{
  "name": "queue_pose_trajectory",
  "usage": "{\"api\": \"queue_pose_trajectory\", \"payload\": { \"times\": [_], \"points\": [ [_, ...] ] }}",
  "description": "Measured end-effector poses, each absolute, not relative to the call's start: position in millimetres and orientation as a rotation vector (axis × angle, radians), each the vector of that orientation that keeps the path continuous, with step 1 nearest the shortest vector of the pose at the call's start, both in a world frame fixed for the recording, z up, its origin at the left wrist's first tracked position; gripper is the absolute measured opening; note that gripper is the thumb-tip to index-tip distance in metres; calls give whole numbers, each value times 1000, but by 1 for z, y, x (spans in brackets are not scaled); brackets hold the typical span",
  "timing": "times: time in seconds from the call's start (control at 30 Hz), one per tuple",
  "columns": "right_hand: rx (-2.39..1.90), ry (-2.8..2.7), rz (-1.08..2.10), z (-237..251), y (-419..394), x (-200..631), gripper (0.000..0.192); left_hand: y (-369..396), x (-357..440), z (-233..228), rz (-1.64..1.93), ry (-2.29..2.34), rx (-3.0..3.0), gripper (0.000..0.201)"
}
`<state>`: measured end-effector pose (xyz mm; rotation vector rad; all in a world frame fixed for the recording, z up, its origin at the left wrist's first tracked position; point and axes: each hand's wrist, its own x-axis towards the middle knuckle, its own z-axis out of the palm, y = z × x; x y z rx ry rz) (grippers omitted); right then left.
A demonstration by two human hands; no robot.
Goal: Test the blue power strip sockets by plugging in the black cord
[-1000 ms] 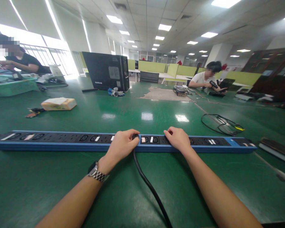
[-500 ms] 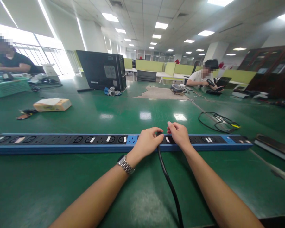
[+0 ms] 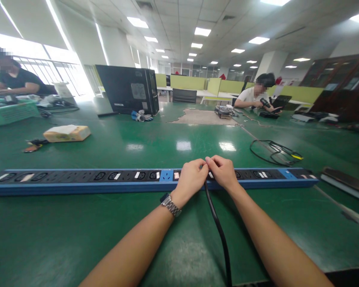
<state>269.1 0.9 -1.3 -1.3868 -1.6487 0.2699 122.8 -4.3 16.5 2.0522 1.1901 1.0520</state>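
A long blue power strip [image 3: 77, 181] with black sockets lies across the green table [image 3: 48, 239]. My left hand [image 3: 191, 179] pinches a black plug at a socket right of the blue centre socket; the plug itself is hidden by my fingers. Its black cable [image 3: 218, 231] runs down toward me. My right hand [image 3: 223, 172] rests on the strip right beside the left hand, fingertips touching the same spot, fingers curled.
A coiled black cable [image 3: 275, 153] lies at the right, a tissue box [image 3: 67, 133] at the left, a black computer case [image 3: 128, 89] behind. A green basket [image 3: 12, 111] sits far left. Two other people sit at the table's far sides. A dark flat bar [image 3: 344, 181] lies at the right edge.
My left hand has carried the plug rightward along the strip, from left of the blue socket to right of it. My right hand stayed put; the two hands now meet.
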Motion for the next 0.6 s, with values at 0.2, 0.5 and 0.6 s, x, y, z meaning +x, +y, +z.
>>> {"api": "queue_pose_trajectory", "payload": {
  "times": [0.2, 0.5, 0.6],
  "points": [
    [-1341, -1765, 422, 4, -4, 264, 45, -7, 120, 9, 1108, 1149, 1978, 31],
    [-1399, -1914, 737, 15, -11, 270, 43, 0, 101, 22, 764, 916, 1563, 28],
    [-1393, -1949, 772, 19, -13, 270, 41, 4, 90, 19, 943, 1121, 1789, 24]
  ]
}}
